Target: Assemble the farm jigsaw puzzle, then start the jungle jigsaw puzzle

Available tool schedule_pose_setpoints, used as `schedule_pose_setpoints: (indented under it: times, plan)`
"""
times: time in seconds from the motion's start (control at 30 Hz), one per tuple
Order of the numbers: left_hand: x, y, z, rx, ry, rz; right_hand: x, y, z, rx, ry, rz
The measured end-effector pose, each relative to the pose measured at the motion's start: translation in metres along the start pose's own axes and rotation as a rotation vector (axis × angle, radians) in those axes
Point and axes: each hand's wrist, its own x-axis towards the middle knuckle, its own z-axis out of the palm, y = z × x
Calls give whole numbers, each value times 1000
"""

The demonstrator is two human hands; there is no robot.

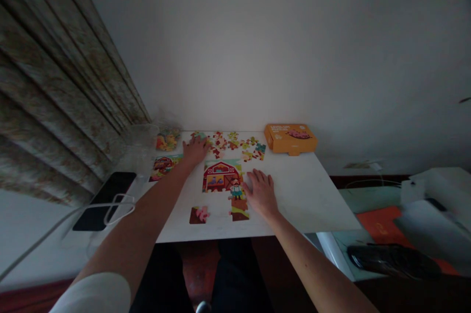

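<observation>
Head view: left hand (196, 148) wide among pieces (220, 143), right hand (260, 191) beside puzzle (221, 171), grip unclear.

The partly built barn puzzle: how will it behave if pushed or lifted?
The barn puzzle should slide easily, lying flat on the table. Lifted, it may come apart: its knobbed outline suggests interlocking. Its narrow lower-right strip looks likeliest to bend.

dark trousers (239, 278) are worn with a whitish sleeve (96, 294) that ends above the bare left forearm (145, 217); the right forearm (307, 256), left hand (196, 149) and right hand (262, 194) are also bare.
</observation>
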Motion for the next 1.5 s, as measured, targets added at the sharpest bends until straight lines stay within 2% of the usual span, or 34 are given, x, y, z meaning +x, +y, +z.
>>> schedule_pose_setpoints:
  times: [0.1, 0.2, 0.37, 0.5, 0.67, 0.83, 0.93, 1.07, 1.2, 1.33, 1.43, 1.5]
  plan:
    - [2, -21, -5, 10, -11, -56, 0, 0, -1, 0, 0, 0]
    - [-6, -28, -4, 43, 6, -24, 0, 0, -1, 4, -5, 7]
    - [-33, -14, 5, 7, -18, 51, 0, 1, -1, 5, -13, 2]
    - [-48, 0, 9, -7, 41, 69, 0, 1, -1, 6, 0, 5]
    - [-65, 9, 18, -44, 83, 277, 0, 1, -1, 12, 10, -5]
    - [-76, 12, 20, -86, 55, 249, -2, 6, 2, 81, 29, 11]
    - [-75, 14, 17, -87, 69, 231, 4, 8, 5, 179, 88, 34]
    - [-73, 14, 19, -95, 79, 221, 39, -9, 12, 277, 140, -30]
    - [-70, 12, 23, -101, 123, 219, 106, -47, 21, 187, 71, -134]
    - [-67, 10, 27, -115, 187, 245, 165, -76, 32, 88, -59, -83]
    - [-67, 9, 29, -126, 233, 241, 186, -80, 37, 21, -160, -102]
    - [-68, 9, 29, -129, 254, 232, 189, -74, 35, -11, -170, -113]
